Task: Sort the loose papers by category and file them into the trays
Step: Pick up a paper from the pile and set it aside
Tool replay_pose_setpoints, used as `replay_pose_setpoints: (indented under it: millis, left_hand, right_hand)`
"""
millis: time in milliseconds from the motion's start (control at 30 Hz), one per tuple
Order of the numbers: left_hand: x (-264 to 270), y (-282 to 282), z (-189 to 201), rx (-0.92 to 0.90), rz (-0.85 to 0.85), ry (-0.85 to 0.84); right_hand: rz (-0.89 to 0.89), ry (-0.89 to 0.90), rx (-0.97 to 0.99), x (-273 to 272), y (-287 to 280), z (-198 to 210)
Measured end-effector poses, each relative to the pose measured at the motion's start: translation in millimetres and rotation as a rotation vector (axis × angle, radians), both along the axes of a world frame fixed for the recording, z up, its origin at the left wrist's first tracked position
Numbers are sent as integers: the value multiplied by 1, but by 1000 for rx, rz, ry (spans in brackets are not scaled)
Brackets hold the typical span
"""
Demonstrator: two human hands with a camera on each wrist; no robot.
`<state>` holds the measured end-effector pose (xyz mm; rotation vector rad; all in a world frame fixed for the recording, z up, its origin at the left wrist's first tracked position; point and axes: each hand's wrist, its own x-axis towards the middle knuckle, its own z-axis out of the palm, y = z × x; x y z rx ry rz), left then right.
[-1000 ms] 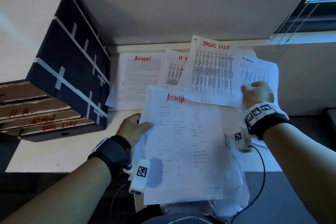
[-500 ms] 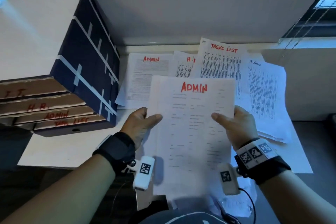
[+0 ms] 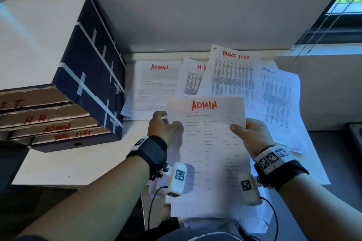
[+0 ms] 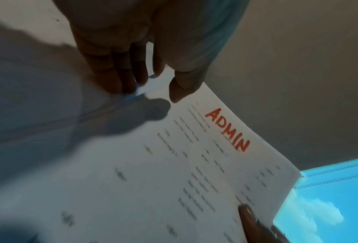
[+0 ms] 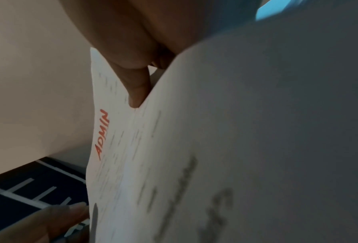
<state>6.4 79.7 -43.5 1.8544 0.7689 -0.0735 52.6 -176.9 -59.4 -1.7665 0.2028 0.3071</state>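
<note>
I hold a white sheet headed ADMIN point(image 3: 207, 152) in red, raised above the table's front edge. My left hand point(image 3: 166, 121) pinches its upper left edge, thumb on the face and fingers behind, as the left wrist view shows around the left hand point(image 4: 159, 85). My right hand point(image 3: 241, 129) grips the right edge with the thumb on top. The stacked cardboard trays point(image 3: 49, 123) stand at the left, labelled I.T., H.R., ADMIN and TASK LIST. Loose sheets lie beyond: an ADMIN page point(image 3: 156, 88), an H.R. page point(image 3: 193, 80), a TASKS LIST page point(image 3: 231, 76) and an Admin page point(image 3: 278, 100).
The trays sit in a dark blue box point(image 3: 94, 76) taped with white strips. More papers point(image 3: 254, 219) hang under the held sheet near my lap. A wall runs behind the white table point(image 3: 78, 162). Blind cords point(image 3: 323, 25) hang at the top right.
My right hand left the papers on the table and took the right edge of the ADMIN sheet. The sheet rose and squared up, and my left hand slid up its left edge.
</note>
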Motion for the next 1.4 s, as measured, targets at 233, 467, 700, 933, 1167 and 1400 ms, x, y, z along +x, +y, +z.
replay_pose_setpoints:
  millis: [233,467,700,933,1167,1400]
  left_hand:
    - [3,-16,-1,41,16,-19]
    - [3,-9,-6,-188,59,-142]
    - [1,-3,-5,-366,115,-89]
    - [-2,7,1,-682,-9,-77]
    - [-1,8,0,-830,28,-120]
    - [0,7,-8,-820,47,-72]
  right_hand:
    - [11,4,-24,1,2,-1]
    - [63,-43,-246,8,-3,-9]
    - [-81,-43,-224,15,-9,-6]
    - [-112,-36,-212,15,-19,9]
    - [-159,31,-117,20,-26,5]
    - [-172,49,-5,17,-27,11]
